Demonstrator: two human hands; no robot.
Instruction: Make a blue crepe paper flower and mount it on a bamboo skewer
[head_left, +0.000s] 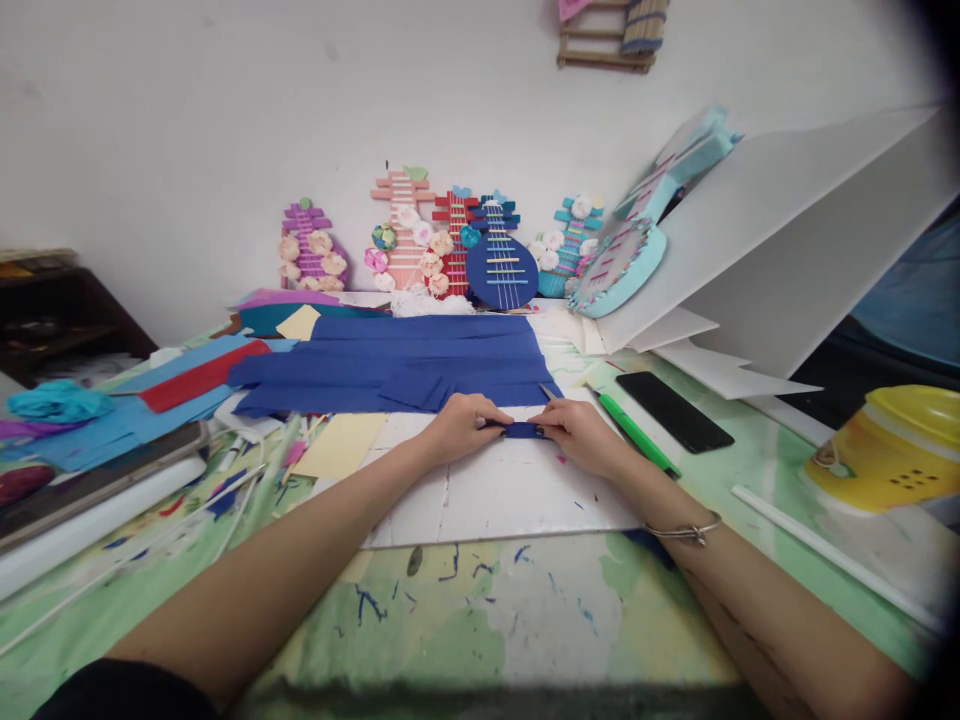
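A small dark blue strip, paper or crepe by its look, is stretched between my two hands, low over a white board. My left hand pinches its left end between thumb and fingers. At the other end, my right hand has its fingers closed on the strip. A thin pointed tip sticks up beside the right fingers; the rest of it is hidden. Just beyond the hands lie wide sheets of blue crepe paper. A green utility knife rests to the right of my right hand.
Several decorated paper lutes, one dark blue, stand against the wall. On the right are a black phone, a yellow bucket, a white stick and large white boards. Coloured paper and scraps cover the left.
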